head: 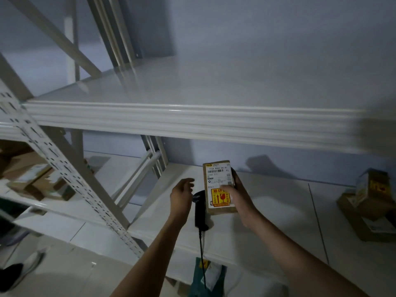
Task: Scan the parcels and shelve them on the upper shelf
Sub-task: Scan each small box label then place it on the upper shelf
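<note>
Right hand: it holds the parcel from the right side, thumb laid across the front label, the other fingers curled behind the right edge.
Parcel: a small brown carton, held upright above the lower shelf, label side facing the camera; it carries a white label with a barcode and, lower, a yellow and red fragile sticker.
Left hand: it hangs just left of the parcel with fingers loosely bent; it holds nothing and does not touch the parcel.
Scanner: a black handheld scanner lies on the lower shelf between the two hands, just below the left hand; its black cable runs down over the front edge of the shelf.
Upper shelf: a white metal board above the hands.
Other parcels: several brown cartons are stacked at the right end of the lower shelf, well apart from the hands.
Left bay: more cartons lie on a shelf behind the perforated upright.
Below the shelf: a green mailer bag shows partly, behind the cable.
</note>
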`<state>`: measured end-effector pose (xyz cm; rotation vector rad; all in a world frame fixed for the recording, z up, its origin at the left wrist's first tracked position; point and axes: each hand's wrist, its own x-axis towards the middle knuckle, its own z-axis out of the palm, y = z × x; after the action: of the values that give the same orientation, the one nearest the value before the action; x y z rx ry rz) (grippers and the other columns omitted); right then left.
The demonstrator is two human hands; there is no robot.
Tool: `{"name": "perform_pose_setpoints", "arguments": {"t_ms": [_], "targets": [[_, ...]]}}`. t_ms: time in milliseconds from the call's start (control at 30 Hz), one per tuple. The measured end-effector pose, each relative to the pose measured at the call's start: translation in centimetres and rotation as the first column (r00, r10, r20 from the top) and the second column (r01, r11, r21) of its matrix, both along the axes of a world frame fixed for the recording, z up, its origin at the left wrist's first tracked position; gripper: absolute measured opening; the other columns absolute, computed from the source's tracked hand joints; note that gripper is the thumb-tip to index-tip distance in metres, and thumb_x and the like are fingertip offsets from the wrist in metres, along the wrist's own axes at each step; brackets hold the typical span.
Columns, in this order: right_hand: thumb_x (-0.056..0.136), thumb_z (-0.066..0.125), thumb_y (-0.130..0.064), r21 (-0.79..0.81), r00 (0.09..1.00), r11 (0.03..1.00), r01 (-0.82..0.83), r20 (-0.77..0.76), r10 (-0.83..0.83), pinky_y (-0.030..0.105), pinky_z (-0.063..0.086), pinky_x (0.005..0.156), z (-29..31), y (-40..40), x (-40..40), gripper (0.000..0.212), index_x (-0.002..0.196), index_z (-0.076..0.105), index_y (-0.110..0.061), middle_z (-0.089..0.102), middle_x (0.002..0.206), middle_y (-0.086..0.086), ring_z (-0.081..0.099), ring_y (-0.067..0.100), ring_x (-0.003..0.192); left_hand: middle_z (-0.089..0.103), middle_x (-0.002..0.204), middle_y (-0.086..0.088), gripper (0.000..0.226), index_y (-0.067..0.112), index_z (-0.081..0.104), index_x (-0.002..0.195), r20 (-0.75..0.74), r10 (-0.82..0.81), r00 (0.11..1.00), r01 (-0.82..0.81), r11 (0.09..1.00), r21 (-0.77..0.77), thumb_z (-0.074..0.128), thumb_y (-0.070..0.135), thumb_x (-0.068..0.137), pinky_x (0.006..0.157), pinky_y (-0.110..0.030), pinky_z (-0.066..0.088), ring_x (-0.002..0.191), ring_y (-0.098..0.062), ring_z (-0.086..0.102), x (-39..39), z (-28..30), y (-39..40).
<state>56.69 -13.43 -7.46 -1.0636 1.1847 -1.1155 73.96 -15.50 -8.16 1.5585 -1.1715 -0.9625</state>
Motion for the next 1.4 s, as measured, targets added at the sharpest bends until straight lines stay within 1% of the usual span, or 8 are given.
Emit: {"name": "perform_pose_setpoints", "arguments": {"t_ms": [167,333,600,667,800,1033,1200,1400], "targets": [[0.096,0.052,0.001,-0.061,0.998,0.996,0.060,0.012,-0.060,0.025,0.059,0.071,1.2,2.0,4.3,0.059,0.137,0.042,-0.039,0.067,0.119,-0.012,0.070,0.013,0.102,0.072,0.103,-0.001,0.026,0.039,0.052,0.120,-0.244,-0.296,0.923,0.302,0.953,-0.014,0.030,0.038,0.107,0.074,-0.030,0.058,0.088,-0.015,0.073,1.9,3.4,3.8],[0.097,0.049,-0.007,-0.170,0.986,0.974,0.150,-0.048,-0.160,0.020,0.058,0.068,2.3,5.5,9.9,0.056,0.144,0.040,-0.035,0.065,0.122,-0.015,0.071,0.003,0.096,0.070,0.116,0.002,0.038,0.036,0.039,0.143,-0.240,-0.437,0.867,0.426,0.899,-0.096,0.034,0.039,0.105,0.081,-0.033,0.060,0.101,-0.014,0.071,7.2,3.6,7.0],[0.097,0.049,-0.012,-0.360,0.970,0.911,0.202,-0.052,-0.236,0.026,0.059,0.077,7.5,10.2,16.5,0.061,0.150,0.031,-0.035,0.060,0.128,-0.019,0.066,-0.001,0.108,0.070,0.114,0.011,0.045,0.031,0.036,0.148,-0.193,-0.475,0.859,0.419,0.867,-0.268,0.038,0.039,0.104,0.096,-0.042,0.055,0.106,-0.009,0.069,13.2,8.3,10.2],[0.101,0.046,-0.003,-0.413,0.967,0.886,0.208,-0.051,-0.251,0.024,0.058,0.077,9.5,11.1,17.2,0.060,0.151,0.030,-0.033,0.061,0.126,-0.017,0.066,-0.003,0.107,0.068,0.121,0.010,0.046,0.030,0.036,0.149,-0.193,-0.487,0.852,0.412,0.851,-0.325,0.039,0.038,0.104,0.095,-0.036,0.056,0.109,-0.007,0.067,13.8,10.0,11.0],[0.098,0.048,-0.008,-0.517,0.948,0.824,0.229,-0.074,-0.310,0.026,0.059,0.078,12.9,12.8,18.3,0.061,0.149,0.032,-0.038,0.065,0.119,-0.024,0.066,-0.001,0.108,0.065,0.126,0.006,0.043,0.025,0.038,0.148,-0.181,-0.510,0.841,0.388,0.801,-0.456,0.037,0.027,0.105,0.082,-0.019,0.055,0.110,-0.005,0.066,14.6,13.4,12.7],[0.092,0.049,-0.016,-0.633,0.938,0.738,0.234,-0.053,-0.343,0.034,0.060,0.086,18.2,14.7,19.1,0.063,0.149,0.032,-0.038,0.064,0.128,-0.022,0.064,0.005,0.117,0.070,0.112,0.016,0.048,0.032,0.033,0.151,-0.184,-0.512,0.839,0.335,0.753,-0.567,0.042,0.029,0.104,0.084,-0.028,0.058,0.105,-0.007,0.069,14.9,18.5,14.8],[0.100,0.047,-0.005,-0.648,0.920,0.684,0.334,0.066,-0.387,0.030,0.059,0.083,22.0,14.5,19.9,0.057,0.145,0.036,-0.039,0.065,0.123,-0.023,0.066,0.004,0.113,0.068,0.123,0.005,0.049,0.037,0.033,0.149,-0.148,-0.560,0.815,0.363,0.692,-0.624,0.047,0.027,0.103,0.076,-0.025,0.058,0.105,-0.011,0.069,15.1,23.1,15.2],[0.100,0.049,-0.010,-0.686,0.905,0.642,0.343,0.056,-0.423,0.033,0.061,0.084,28.7,12.7,21.2,0.046,0.135,0.038,-0.037,0.066,0.112,-0.022,0.069,0.006,0.101,0.064,0.127,0.009,0.043,0.034,0.042,0.146,-0.114,-0.498,0.860,0.276,0.641,-0.716,0.046,0.030,0.103,0.071,-0.025,0.059,0.103,-0.008,0.069,15.5,28.8,13.7]]}}
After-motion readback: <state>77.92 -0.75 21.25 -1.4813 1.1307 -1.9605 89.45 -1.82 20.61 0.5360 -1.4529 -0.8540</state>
